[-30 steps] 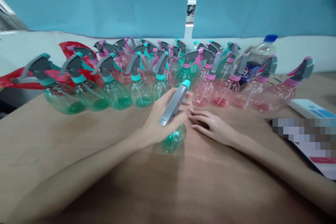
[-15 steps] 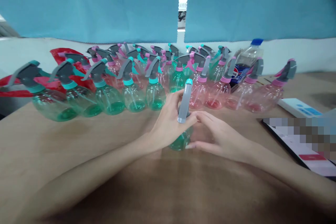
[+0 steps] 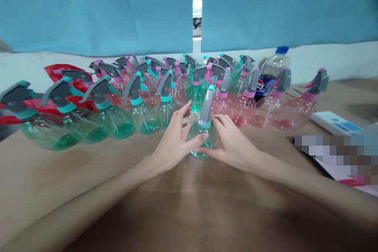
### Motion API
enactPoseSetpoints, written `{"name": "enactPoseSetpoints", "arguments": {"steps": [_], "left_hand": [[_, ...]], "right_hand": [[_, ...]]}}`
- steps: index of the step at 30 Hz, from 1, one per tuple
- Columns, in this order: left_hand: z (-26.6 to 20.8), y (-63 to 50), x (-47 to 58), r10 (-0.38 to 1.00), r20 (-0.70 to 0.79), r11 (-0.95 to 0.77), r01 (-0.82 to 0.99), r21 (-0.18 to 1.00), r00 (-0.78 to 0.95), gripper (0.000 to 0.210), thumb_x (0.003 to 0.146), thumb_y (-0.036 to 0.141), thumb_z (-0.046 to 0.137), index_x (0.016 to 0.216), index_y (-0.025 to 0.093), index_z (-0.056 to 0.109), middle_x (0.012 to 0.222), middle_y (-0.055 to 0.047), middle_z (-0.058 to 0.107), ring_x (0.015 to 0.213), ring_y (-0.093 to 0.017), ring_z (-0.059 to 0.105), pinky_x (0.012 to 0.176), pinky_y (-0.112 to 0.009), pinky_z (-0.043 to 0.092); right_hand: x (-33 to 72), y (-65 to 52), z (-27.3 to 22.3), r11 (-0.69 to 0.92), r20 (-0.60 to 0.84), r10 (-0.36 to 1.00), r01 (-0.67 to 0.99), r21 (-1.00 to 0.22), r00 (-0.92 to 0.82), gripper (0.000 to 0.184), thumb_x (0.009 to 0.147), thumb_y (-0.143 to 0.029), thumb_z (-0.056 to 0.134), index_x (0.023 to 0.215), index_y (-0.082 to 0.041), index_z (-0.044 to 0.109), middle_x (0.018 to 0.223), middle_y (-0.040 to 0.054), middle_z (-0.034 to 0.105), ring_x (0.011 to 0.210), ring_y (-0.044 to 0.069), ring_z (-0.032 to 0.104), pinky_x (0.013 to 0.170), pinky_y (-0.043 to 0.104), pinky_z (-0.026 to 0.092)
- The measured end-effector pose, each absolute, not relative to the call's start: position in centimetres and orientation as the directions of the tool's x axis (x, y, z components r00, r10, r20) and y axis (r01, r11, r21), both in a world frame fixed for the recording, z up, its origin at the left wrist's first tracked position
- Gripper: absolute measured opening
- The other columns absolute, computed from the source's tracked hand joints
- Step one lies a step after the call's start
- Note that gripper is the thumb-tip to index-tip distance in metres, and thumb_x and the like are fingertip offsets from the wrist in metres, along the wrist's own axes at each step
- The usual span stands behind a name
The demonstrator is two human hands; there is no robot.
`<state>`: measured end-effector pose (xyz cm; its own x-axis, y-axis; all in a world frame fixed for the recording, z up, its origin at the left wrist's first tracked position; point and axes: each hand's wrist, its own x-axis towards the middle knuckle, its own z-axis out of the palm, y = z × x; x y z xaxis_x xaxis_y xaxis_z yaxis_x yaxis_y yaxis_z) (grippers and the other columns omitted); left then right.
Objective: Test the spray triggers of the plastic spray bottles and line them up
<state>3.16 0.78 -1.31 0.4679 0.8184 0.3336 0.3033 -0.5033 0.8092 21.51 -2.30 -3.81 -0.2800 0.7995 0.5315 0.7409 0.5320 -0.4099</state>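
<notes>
A round green spray bottle (image 3: 204, 123) with a teal collar and grey trigger stands upright in front of me, its trigger facing me. My right hand (image 3: 234, 143) grips it from the right, fingers behind the body and thumb low on the front. To the left, my left hand (image 3: 171, 143) is open, fingers spread and raised beside the bottle. Its thumb reaches across the front of the body; whether it presses on the plastic, I cannot tell. Closest behind are a green spray bottle (image 3: 168, 112) and a pink spray bottle (image 3: 220, 104).
Rows of spray bottles fill the back of the table (image 3: 189, 212), green ones at front left, pink ones at right. A Pepsi bottle (image 3: 270, 73) and a red plastic bag (image 3: 59, 71) stand behind. A white box (image 3: 336, 123) and a partly blurred tablet-like object (image 3: 325, 161) lie right.
My left hand has come off the top of the spray bottle and opened at its left side. My right hand has closed around the body. The camera view has shifted slightly.
</notes>
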Motion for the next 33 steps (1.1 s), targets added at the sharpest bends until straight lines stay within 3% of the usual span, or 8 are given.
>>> {"name": "enactPoseSetpoints", "arguments": {"steps": [7,11,18,25,33], "left_hand": [[-4.3,1.0,-0.5,0.928,0.188,-0.317,0.417,0.852,0.321,0.032,0.09,0.032,0.057,0.118,0.019,0.049,0.124,-0.01,0.055,0.115,-0.025,0.057,0.094,-0.044,0.051],[-4.8,0.9,-0.7,0.917,0.181,-0.341,0.465,0.817,0.354,0.02,0.09,0.026,0.054,0.109,0.02,0.054,0.117,-0.008,0.058,0.102,-0.022,0.062,0.083,-0.038,0.054],[-5.1,1.2,-0.1,0.877,0.218,-0.436,0.516,0.737,0.429,0.016,0.087,0.018,0.051,0.102,0.022,0.055,0.107,-0.005,0.062,0.086,-0.018,0.064,0.063,-0.028,0.051],[-5.8,1.7,0.6,0.834,0.243,-0.507,0.517,0.689,0.495,0.014,0.086,0.015,0.051,0.098,0.021,0.054,0.098,-0.003,0.061,0.083,-0.018,0.063,0.075,-0.033,0.05],[-6.2,1.7,1.0,0.829,0.204,-0.487,0.493,0.721,0.521,0.014,0.086,0.014,0.05,0.097,0.021,0.054,0.1,-0.002,0.057,0.076,-0.014,0.062,0.07,-0.03,0.049]], "right_hand": [[21.2,1.6,-3.5,0.452,0.51,0.821,0.837,-0.307,-0.257,0.057,0.078,-0.067,0.058,0.107,-0.017,0.055,0.099,0.0136,0.058,0.095,0.034,0.053,0.078,0.05,0.048],[20.4,2.8,-3.1,0.403,0.488,0.841,0.871,-0.28,-0.232,0.056,0.077,-0.058,0.064,0.11,-0.014,0.054,0.099,0.0145,0.06,0.094,0.033,0.053,0.077,0.047,0.048],[19.8,4.8,-2.9,0.303,0.471,0.869,0.915,-0.267,-0.151,0.063,0.08,-0.049,0.063,0.127,-0.011,0.046,0.111,0.0182,0.06,0.101,0.036,0.054,0.071,0.046,0.051],[19.2,5.5,-2.7,0.23,0.473,0.876,0.943,-0.24,-0.093,0.059,0.08,-0.047,0.064,0.124,-0.012,0.048,0.109,0.0186,0.064,0.09,0.034,0.063,0.061,0.04,0.05],[18.6,5.4,-2.5,0.162,0.426,0.904,0.949,-0.269,-0.033,0.084,0.079,-0.046,0.066,0.145,-0.007,0.03,0.117,0.0249,0.059,0.075,0.032,0.066,0.061,0.043,0.05]]}}
